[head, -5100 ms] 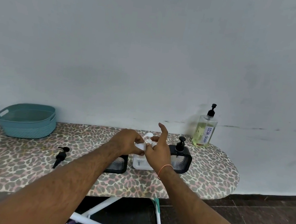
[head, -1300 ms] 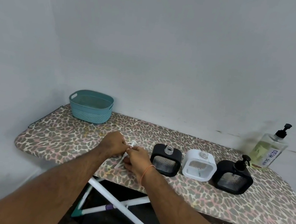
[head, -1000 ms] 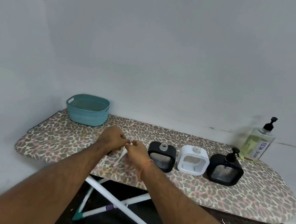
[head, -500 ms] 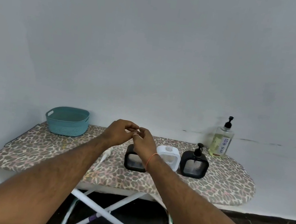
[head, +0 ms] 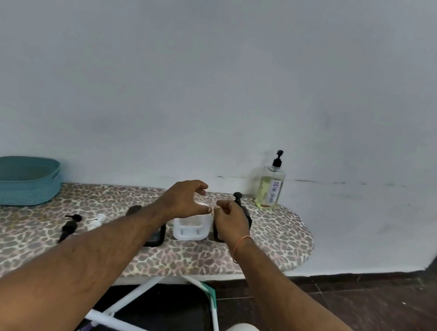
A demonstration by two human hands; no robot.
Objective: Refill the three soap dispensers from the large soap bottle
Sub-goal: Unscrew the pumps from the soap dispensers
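The large soap bottle (head: 270,184), clear with yellow liquid and a black pump, stands at the board's far right by the wall. Three square dispensers stand in a row. The left black one (head: 157,236) is mostly hidden by my left forearm. The white one (head: 191,228) has no pump on it. The right black one (head: 247,219) keeps its pump and sits behind my right hand. My left hand (head: 185,197) hovers above the white dispenser, its fingers curved and holding nothing. My right hand (head: 228,218) has curled fingers with nothing visible in them.
A black pump (head: 69,226) and a white pump (head: 96,221) lie loose on the leopard-print ironing board (head: 7,243), left of the dispensers. A teal basket (head: 15,180) stands at the far left. The board's white legs and dark floor show below.
Both hands left the white pump lying on the board at the left and moved right, up over the white and right black dispensers. The fingertips have parted.
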